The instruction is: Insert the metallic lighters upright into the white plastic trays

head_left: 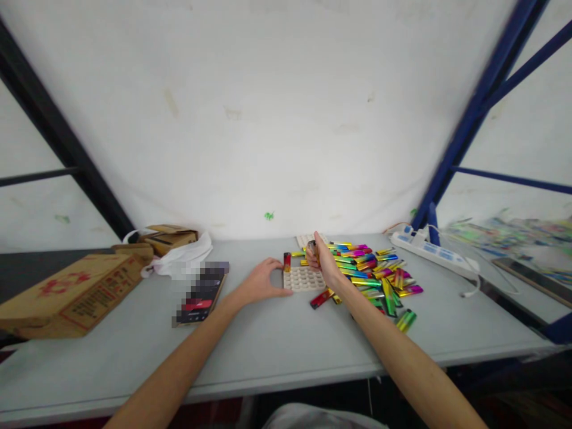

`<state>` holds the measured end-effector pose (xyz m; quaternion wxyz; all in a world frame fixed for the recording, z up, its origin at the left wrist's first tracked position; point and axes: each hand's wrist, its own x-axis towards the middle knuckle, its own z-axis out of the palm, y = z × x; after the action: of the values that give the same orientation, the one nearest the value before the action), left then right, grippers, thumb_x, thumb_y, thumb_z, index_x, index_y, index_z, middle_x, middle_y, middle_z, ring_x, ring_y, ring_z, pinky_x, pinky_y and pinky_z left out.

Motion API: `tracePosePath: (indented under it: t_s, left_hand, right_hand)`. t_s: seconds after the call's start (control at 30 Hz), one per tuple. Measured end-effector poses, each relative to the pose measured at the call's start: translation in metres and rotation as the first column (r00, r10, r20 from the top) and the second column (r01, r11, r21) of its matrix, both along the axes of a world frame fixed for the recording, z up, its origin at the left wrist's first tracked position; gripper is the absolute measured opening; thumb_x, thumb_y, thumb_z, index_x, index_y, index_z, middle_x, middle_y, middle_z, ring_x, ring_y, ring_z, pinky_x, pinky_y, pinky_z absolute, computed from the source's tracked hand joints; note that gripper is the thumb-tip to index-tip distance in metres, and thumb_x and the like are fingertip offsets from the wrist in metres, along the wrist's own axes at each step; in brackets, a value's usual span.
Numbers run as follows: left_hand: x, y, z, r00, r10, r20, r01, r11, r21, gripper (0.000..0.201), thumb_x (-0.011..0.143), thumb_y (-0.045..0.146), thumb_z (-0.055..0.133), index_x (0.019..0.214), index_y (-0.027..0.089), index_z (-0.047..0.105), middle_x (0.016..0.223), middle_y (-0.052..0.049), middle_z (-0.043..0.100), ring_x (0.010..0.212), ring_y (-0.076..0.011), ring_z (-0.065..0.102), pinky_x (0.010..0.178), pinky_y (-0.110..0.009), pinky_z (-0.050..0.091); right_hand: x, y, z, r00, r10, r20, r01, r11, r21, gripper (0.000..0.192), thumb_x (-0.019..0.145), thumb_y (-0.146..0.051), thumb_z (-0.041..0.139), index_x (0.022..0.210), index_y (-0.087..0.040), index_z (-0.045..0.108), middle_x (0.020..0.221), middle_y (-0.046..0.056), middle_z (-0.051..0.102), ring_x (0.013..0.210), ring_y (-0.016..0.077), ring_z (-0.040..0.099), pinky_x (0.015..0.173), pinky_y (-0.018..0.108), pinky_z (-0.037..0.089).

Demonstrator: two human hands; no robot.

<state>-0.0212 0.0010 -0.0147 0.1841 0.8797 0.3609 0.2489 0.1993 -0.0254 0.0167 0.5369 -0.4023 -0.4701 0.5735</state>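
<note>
A pale tray (304, 278) with rows of round holes lies on the table. One red and gold metallic lighter (286, 262) stands upright at its far left corner. My left hand (261, 283) is at the tray's left edge, thumb and fingers spread apart around its near left corner and the standing lighter. Above the tray's right side, my right hand (324, 259) is closed on another lighter (311, 245), whose dark end shows by the fingers. Right of the tray is a loose pile of shiny, many-coloured lighters (386, 274), partly hidden by my right forearm.
A second pale holed tray (306, 240) lies behind, against the wall. To the left are a phone (201, 295), a white plastic bag (185, 256) and cardboard boxes (71, 292). A power strip (435, 256) with cables lies at right, near a blue metal frame (469, 119).
</note>
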Motion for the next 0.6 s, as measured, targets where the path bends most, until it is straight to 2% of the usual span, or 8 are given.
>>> tracePosePath:
  t_s: [0.1,0.27,0.4,0.6]
  left_hand:
    - [-0.0001,-0.0002,0.0008,1.0,-0.007,0.006,0.007,1.0,0.002,0.065,0.065,0.059,0.088,0.114,0.02,0.07,0.123,-0.012,0.068,0.116,-0.0321,0.065,0.108,-0.046,0.048]
    - [0.0002,-0.0024,0.0058,1.0,0.002,-0.002,-0.003,1.0,-0.011,0.065,0.064,0.06,0.088,0.113,0.021,0.071,0.123,-0.012,0.068,0.117,-0.033,0.065,0.108,-0.047,0.048]
    - [0.0006,-0.0031,0.0067,1.0,0.002,-0.001,-0.002,1.0,-0.013,0.064,0.064,0.059,0.087,0.112,0.021,0.071,0.121,-0.011,0.068,0.116,-0.0323,0.065,0.108,-0.047,0.048]
    - [0.0002,-0.0033,0.0064,1.0,0.001,-0.004,-0.001,1.0,-0.007,0.064,0.065,0.061,0.087,0.111,0.021,0.07,0.122,-0.011,0.068,0.115,-0.0322,0.065,0.107,-0.046,0.049]
  right_hand:
    - [-0.0039,0.0015,-0.0021,0.996,-0.076,0.042,0.078,0.996,-0.045,0.063,0.091,-0.077,0.04,0.059,-0.025,0.026,0.048,-0.009,0.018,0.043,0.008,0.011,0.04,0.023,0.012]
    - [-0.0095,0.0002,-0.0018,0.975,-0.2,0.095,0.208,0.975,-0.084,0.046,0.097,-0.048,0.038,0.058,-0.027,0.026,0.048,-0.008,0.017,0.042,0.0095,0.009,0.039,0.025,0.011]
    - [-0.0097,-0.0024,-0.0002,0.991,-0.134,0.03,0.137,0.98,-0.146,0.037,0.095,-0.035,0.033,0.059,-0.026,0.026,0.048,-0.008,0.018,0.041,0.0093,0.008,0.039,0.024,0.008]
    - [-0.0083,-0.0037,-0.0002,0.993,-0.119,0.017,0.12,0.981,-0.152,0.039,0.095,-0.038,0.035,0.059,-0.025,0.025,0.048,-0.009,0.018,0.041,0.0077,0.007,0.038,0.022,0.007]
